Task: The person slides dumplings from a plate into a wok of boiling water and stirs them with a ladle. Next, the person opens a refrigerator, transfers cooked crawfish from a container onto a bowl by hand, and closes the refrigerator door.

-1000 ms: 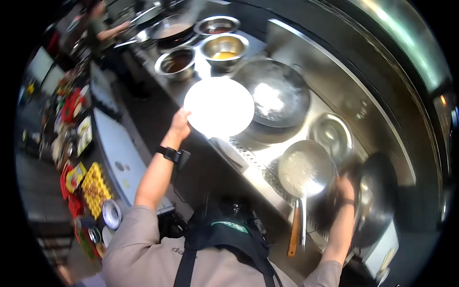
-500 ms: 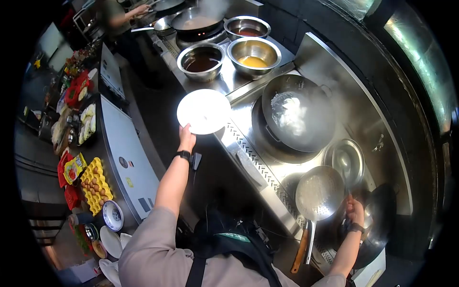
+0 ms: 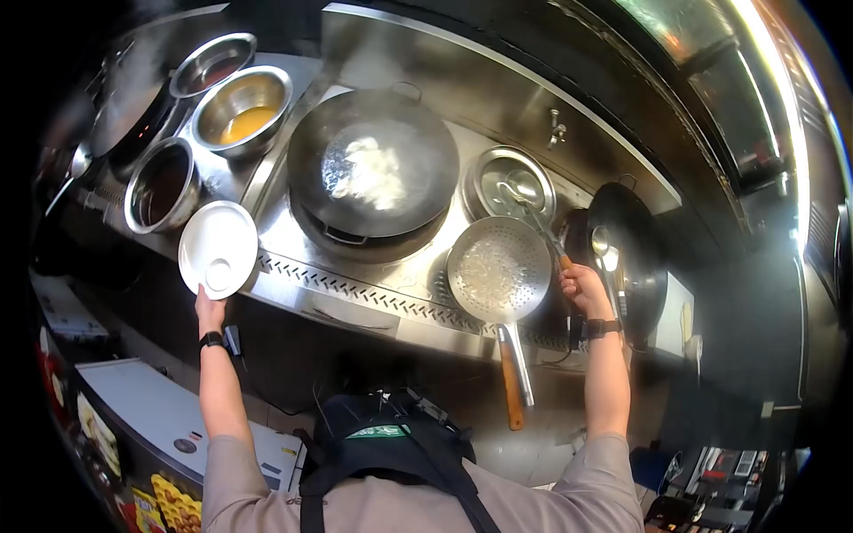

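My left hand (image 3: 211,305) pinches the near rim of a white plate (image 3: 218,244), held over the counter's front edge by the dark sauce bowl (image 3: 162,186). With my right hand (image 3: 582,286) I grip the wooden handle end of a metal ladle (image 3: 524,186), whose bowl lies over a steel basin (image 3: 484,182). A large wok (image 3: 382,115) on the stove holds something white in steaming liquid. In front of the basin rests a perforated strainer (image 3: 499,269), its metal handle pointing toward me beside a wooden handle (image 3: 511,382).
Steel bowls, one with yellow liquid (image 3: 242,111), stand at the back left near a steaming pan (image 3: 129,115). At the right leans a dark wok (image 3: 653,258) with ladles. A tap (image 3: 556,131) is on the back wall; a white-topped unit (image 3: 147,409) stands at lower left.
The view has turned right, and the stove now faces me. My left hand still holds the plate, now tilted near the sauce bowl. The ladle in my right hand has come into clear view over the basin.
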`<state>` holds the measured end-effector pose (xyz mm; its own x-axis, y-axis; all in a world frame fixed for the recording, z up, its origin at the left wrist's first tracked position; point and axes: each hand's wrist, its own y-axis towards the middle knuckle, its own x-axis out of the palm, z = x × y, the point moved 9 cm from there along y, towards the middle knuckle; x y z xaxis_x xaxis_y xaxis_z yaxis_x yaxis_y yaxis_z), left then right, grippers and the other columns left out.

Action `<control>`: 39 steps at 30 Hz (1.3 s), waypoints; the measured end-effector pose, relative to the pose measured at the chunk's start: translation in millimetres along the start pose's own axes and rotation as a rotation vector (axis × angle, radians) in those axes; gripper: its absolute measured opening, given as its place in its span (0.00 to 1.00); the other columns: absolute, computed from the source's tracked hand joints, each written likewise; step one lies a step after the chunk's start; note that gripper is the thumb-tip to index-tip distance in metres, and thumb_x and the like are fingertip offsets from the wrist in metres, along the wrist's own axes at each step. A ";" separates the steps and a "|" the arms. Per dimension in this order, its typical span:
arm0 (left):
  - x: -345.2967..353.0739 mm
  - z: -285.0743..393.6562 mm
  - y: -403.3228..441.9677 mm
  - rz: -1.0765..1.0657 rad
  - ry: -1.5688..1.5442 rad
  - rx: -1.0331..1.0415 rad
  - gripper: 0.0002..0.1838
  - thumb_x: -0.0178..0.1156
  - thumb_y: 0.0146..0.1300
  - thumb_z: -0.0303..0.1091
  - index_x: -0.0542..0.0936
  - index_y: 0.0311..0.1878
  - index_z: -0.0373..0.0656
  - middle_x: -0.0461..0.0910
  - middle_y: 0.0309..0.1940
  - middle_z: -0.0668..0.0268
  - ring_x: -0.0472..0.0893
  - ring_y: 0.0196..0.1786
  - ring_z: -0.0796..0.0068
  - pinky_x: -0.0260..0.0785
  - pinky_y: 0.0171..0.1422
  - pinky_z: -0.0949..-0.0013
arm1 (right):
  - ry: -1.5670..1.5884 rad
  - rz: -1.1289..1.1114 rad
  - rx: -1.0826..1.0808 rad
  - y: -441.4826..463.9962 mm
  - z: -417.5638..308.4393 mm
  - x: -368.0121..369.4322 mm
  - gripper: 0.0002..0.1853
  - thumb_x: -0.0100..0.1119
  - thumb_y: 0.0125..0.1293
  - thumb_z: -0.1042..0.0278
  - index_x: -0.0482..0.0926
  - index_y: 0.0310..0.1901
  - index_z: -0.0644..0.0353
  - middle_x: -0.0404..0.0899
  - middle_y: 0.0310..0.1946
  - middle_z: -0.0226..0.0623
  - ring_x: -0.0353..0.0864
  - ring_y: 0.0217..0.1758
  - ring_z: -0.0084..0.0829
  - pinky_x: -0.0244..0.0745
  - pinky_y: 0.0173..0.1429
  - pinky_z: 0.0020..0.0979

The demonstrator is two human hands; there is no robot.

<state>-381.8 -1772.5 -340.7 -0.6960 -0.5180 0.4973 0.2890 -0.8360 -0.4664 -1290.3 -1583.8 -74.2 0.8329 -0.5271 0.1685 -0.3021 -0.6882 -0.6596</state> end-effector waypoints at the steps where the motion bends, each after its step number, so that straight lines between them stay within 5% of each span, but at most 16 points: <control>1: 19.6 8.7 -15.7 -0.074 -0.002 0.012 0.29 0.42 0.73 0.48 0.58 0.69 0.40 0.63 0.67 0.57 0.65 0.68 0.56 0.61 0.67 0.47 | 0.006 0.011 -0.012 -10.8 -3.2 1.2 0.06 0.47 0.60 0.82 0.69 0.38 0.63 0.68 0.25 0.32 0.62 0.18 0.16 0.58 0.18 0.15; 5: 73.7 17.5 -62.0 -0.022 -0.169 -0.096 0.37 0.45 0.69 0.58 0.52 0.72 0.44 0.50 0.73 0.59 0.53 0.74 0.57 0.49 0.74 0.43 | -0.022 0.057 -0.007 -50.0 -30.1 13.0 0.06 0.50 0.58 0.84 0.68 0.34 0.61 0.70 0.24 0.34 0.64 0.18 0.17 0.57 0.18 0.17; 11: 28.9 9.6 -56.3 0.023 -0.234 -0.165 0.53 0.54 0.60 0.65 0.41 0.73 0.38 0.41 0.74 0.53 0.46 0.76 0.54 0.43 0.74 0.39 | -0.129 0.095 -0.023 -70.9 -39.4 17.1 0.05 0.51 0.58 0.82 0.70 0.35 0.62 0.70 0.23 0.32 0.64 0.18 0.16 0.56 0.16 0.17; 13: 19.2 11.5 -70.1 0.012 -0.216 -0.145 0.57 0.56 0.57 0.66 0.38 0.73 0.36 0.39 0.74 0.48 0.47 0.75 0.52 0.46 0.73 0.38 | -0.832 0.237 -0.145 -77.3 -55.1 18.1 0.09 0.55 0.53 0.80 0.72 0.37 0.64 0.75 0.24 0.39 0.73 0.20 0.27 0.67 0.20 0.26; 14: 12.1 12.2 -77.5 0.023 -0.223 -0.142 0.58 0.57 0.57 0.66 0.37 0.73 0.36 0.39 0.74 0.47 0.48 0.75 0.51 0.47 0.73 0.39 | -1.268 0.391 -0.359 -83.0 -72.3 24.1 0.13 0.55 0.52 0.76 0.73 0.41 0.63 0.79 0.28 0.49 0.81 0.31 0.44 0.76 0.34 0.39; 15: 6.0 13.1 -85.3 0.036 -0.230 -0.138 0.58 0.57 0.57 0.66 0.37 0.73 0.36 0.38 0.74 0.46 0.48 0.75 0.50 0.48 0.72 0.39 | -1.264 0.392 -0.357 -83.2 -68.8 20.1 0.13 0.55 0.52 0.76 0.73 0.41 0.63 0.79 0.28 0.49 0.81 0.31 0.44 0.76 0.34 0.39; 17: -2.3 14.4 -98.5 0.062 -0.239 -0.132 0.57 0.57 0.57 0.66 0.40 0.72 0.35 0.45 0.72 0.45 0.55 0.73 0.49 0.51 0.71 0.39 | -1.731 0.587 -0.598 -95.7 -82.6 29.7 0.16 0.50 0.53 0.78 0.75 0.45 0.63 0.80 0.33 0.53 0.80 0.36 0.51 0.75 0.41 0.44; 18: -5.8 15.4 -103.4 0.062 -0.255 -0.137 0.55 0.57 0.58 0.65 0.42 0.72 0.35 0.50 0.70 0.44 0.57 0.71 0.49 0.52 0.71 0.39 | -1.706 0.620 -0.481 -102.1 -85.8 27.8 0.17 0.49 0.54 0.77 0.75 0.47 0.59 0.79 0.36 0.55 0.77 0.44 0.56 0.72 0.49 0.49; 20: -15.2 17.6 -111.4 0.084 -0.276 -0.143 0.51 0.57 0.59 0.64 0.48 0.70 0.34 0.58 0.65 0.45 0.64 0.67 0.49 0.55 0.70 0.39 | -1.724 0.654 -0.533 -112.4 -88.4 17.5 0.17 0.49 0.54 0.77 0.75 0.48 0.58 0.80 0.36 0.54 0.77 0.44 0.56 0.72 0.49 0.49; 27: -72.7 0.0 -144.6 0.125 -0.186 -0.171 0.51 0.56 0.58 0.65 0.50 0.70 0.34 0.60 0.65 0.47 0.66 0.66 0.52 0.59 0.69 0.42 | -1.674 0.632 -0.583 -121.6 -102.2 4.8 0.17 0.49 0.54 0.75 0.73 0.47 0.60 0.79 0.37 0.56 0.78 0.43 0.56 0.73 0.48 0.50; 31: -130.7 -33.5 -167.5 0.208 -0.191 -0.226 0.53 0.57 0.57 0.67 0.50 0.70 0.34 0.57 0.67 0.47 0.63 0.68 0.52 0.59 0.69 0.43 | -1.436 0.551 -0.496 -83.9 -90.2 -2.2 0.17 0.53 0.53 0.71 0.78 0.46 0.60 0.79 0.42 0.55 0.77 0.50 0.54 0.71 0.54 0.45; 33: -148.5 -46.7 -182.5 0.252 -0.188 -0.244 0.53 0.57 0.57 0.67 0.50 0.70 0.34 0.56 0.68 0.47 0.63 0.68 0.52 0.59 0.68 0.43 | -1.299 0.513 -0.390 -64.2 -76.6 -0.8 0.17 0.52 0.53 0.72 0.78 0.47 0.61 0.81 0.39 0.54 0.81 0.46 0.51 0.75 0.47 0.42; 34: -151.2 -50.8 -188.4 0.252 -0.189 -0.243 0.53 0.57 0.57 0.67 0.50 0.70 0.34 0.56 0.68 0.47 0.63 0.68 0.52 0.59 0.68 0.43 | -1.162 0.501 -0.313 -71.2 -72.4 14.1 0.15 0.51 0.54 0.73 0.78 0.44 0.64 0.81 0.33 0.53 0.84 0.32 0.44 0.76 0.33 0.38; 35: -155.2 -56.5 -194.7 0.273 -0.203 -0.259 0.52 0.57 0.57 0.66 0.50 0.70 0.34 0.57 0.68 0.47 0.64 0.68 0.52 0.59 0.68 0.43 | -1.162 0.499 -0.313 -66.0 -71.5 17.6 0.15 0.51 0.54 0.73 0.78 0.44 0.64 0.81 0.33 0.53 0.84 0.32 0.44 0.76 0.33 0.38; 37: -163.0 -62.9 -202.3 0.296 -0.215 -0.274 0.52 0.57 0.57 0.66 0.51 0.70 0.35 0.57 0.68 0.47 0.64 0.68 0.52 0.59 0.68 0.42 | -1.064 0.406 -0.267 -45.9 -59.6 18.8 0.14 0.54 0.52 0.77 0.76 0.43 0.68 0.75 0.22 0.37 0.72 0.18 0.26 0.65 0.20 0.28; 39: -168.4 -69.0 -205.8 0.291 -0.207 -0.281 0.51 0.56 0.58 0.66 0.51 0.70 0.35 0.58 0.67 0.47 0.65 0.68 0.52 0.60 0.68 0.42 | -0.848 0.296 -0.229 -30.8 -48.6 12.6 0.08 0.53 0.53 0.80 0.74 0.37 0.66 0.69 0.19 0.30 0.66 0.16 0.21 0.58 0.17 0.24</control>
<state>-369.4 -1500.8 -378.9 -0.4576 -0.7736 0.4384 0.2439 -0.5833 -0.7747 -1293.1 -1593.5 -16.2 0.7406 -0.2184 -0.6355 -0.5657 -0.7131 -0.4142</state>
